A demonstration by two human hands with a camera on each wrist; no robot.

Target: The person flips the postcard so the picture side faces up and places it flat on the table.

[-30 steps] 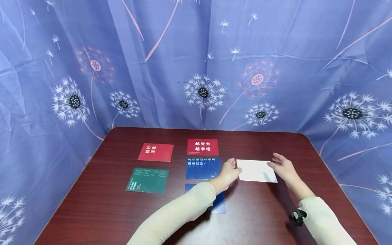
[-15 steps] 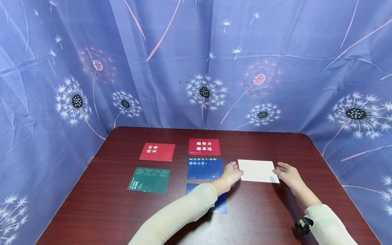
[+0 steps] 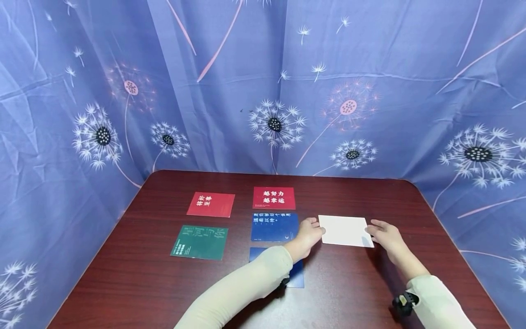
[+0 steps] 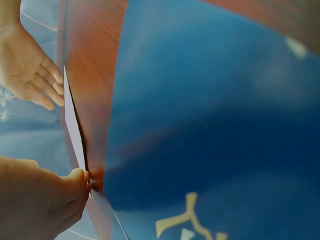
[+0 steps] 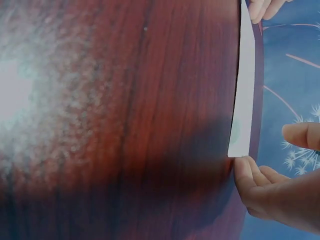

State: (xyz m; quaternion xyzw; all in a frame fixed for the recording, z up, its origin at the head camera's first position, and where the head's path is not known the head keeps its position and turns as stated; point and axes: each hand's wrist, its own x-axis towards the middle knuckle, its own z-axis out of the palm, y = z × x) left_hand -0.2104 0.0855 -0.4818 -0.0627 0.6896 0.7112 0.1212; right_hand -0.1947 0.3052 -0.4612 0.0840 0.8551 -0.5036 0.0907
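Note:
A white card (image 3: 346, 230) lies on the right half of the dark red table. My left hand (image 3: 306, 237) pinches its left edge between thumb and fingers, also seen in the left wrist view, where the hand (image 4: 42, 197) grips the card's near corner. At the opposite edge is my right hand (image 3: 388, 238). In the right wrist view its fingers (image 5: 252, 182) are fairly straight and touch the card's end, while the thumb (image 5: 302, 135) stands apart. Left of my left hand lies a blue card (image 3: 273, 227) with white writing. My left sleeve partly covers another blue card (image 3: 297, 275).
A red card (image 3: 274, 198) lies at the back middle. Farther left are a second red card (image 3: 218, 205) and a green card (image 3: 201, 246). The table (image 3: 135, 274) ends at a blue dandelion-patterned curtain (image 3: 222, 123) behind.
My right hand has come slightly lower and to the right, its fingers now at the white card's right edge. The left hand keeps its hold, and the other cards lie as before.

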